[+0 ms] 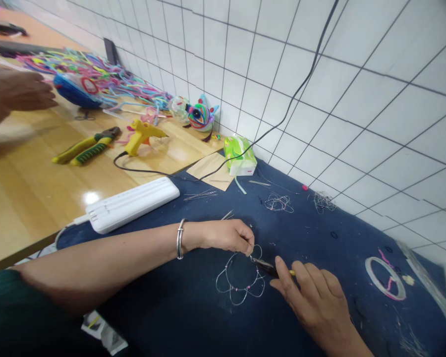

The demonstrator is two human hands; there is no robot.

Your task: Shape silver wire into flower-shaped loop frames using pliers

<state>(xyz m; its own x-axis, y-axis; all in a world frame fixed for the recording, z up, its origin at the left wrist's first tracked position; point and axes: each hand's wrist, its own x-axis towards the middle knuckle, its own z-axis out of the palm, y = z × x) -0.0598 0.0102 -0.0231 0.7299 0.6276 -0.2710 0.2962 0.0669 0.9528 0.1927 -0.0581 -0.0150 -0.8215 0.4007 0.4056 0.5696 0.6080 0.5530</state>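
Observation:
My left hand (232, 235), a silver bangle on its wrist, pinches the top edge of a wire flower (231, 285). Thin looped petals and small pink beads run around the flower's round wire ring, which hangs or lies low over the dark blue cloth; I cannot tell which. In my right hand (314, 292) is a pair of pliers (265, 266), its dark jaws at the wire just beside my left fingertips. Most of the pliers' handle is hidden by the fingers, with a bit of yellow showing. Whether the jaws grip the wire is too small to tell.
On the dark blue cloth (163, 317) lie tangled wire (278, 202), straight wires (200, 195) and a tape roll (367, 270). A white power strip (134, 203), yellow-green pliers (87, 148) and a glue gun (143, 135) are leftward. Another person's hand (22, 89) is at far left.

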